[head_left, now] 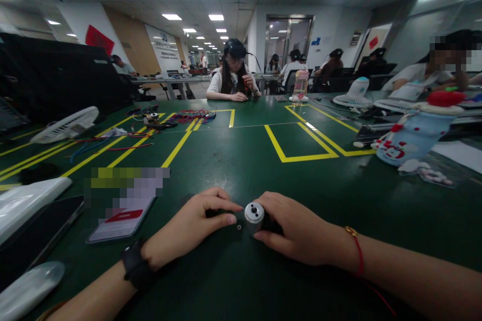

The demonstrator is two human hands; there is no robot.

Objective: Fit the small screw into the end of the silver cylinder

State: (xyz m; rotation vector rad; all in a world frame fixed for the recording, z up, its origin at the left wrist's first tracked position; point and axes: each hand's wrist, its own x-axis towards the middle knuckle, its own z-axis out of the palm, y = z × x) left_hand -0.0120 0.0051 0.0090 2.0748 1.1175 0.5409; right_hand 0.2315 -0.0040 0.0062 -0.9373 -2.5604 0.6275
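Observation:
A short silver metal cylinder point(253, 214) stands on the green table, its round top marked by a centre hole and smaller holes. Fingers and thumb of my right hand point(297, 228) are wrapped round it from the right. My left hand point(198, 220) is on the other side, thumb and index finger apart with nothing between them. Its index fingertip reaches the cylinder's left edge; I cannot tell if they touch. Just below that fingertip lies a tiny ring-like metal piece point(239, 227), perhaps a nut or washer.
A phone point(124, 215) lies left of my left hand, with a white mouse point(32, 288) at the near left. Yellow tape point(309, 158) marks the table. Loose wires point(194, 116) lie farther off. A blue bottle point(416, 135) stands right. A person point(233, 77) sits opposite.

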